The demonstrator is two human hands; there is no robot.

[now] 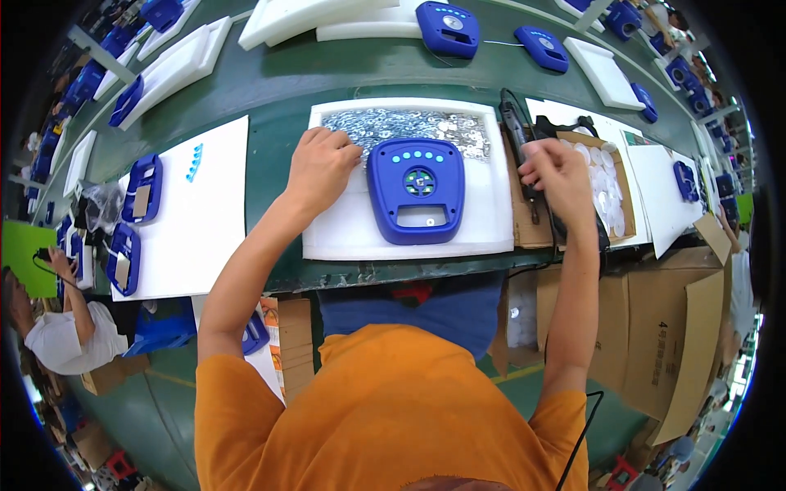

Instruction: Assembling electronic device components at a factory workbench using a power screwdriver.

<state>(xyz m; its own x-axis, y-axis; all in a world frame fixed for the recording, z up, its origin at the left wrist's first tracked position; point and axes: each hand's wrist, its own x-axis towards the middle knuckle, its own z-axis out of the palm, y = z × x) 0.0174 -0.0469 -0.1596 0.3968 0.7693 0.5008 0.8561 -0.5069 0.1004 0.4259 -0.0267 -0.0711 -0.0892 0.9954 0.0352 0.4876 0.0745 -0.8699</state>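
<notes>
A blue plastic housing [416, 225] lies face up on a white foam tray [336, 245]. It has a row of light-blue buttons, a round opening with green and white parts inside, and a rectangular cutout. Behind it, small shiny metal pieces [393, 124] fill the tray's far side. My left hand [322, 166] is at the tray's left, fingers curled together by the metal pieces; what they pinch, if anything, is hidden. My right hand [561, 180] is beside a black pen-shaped power tool [513, 123], its fingertips overlapping it. Those fingers are blurred, so a grip is unclear.
Right of the tool, a cardboard box [626, 192] holds several translucent white discs [604, 184]. A white board [205, 221] at left carries blue housings [124, 258] and a light-blue button strip [195, 162]. More housings [449, 31] lie across the bench. Large cartons [655, 327] stand at lower right.
</notes>
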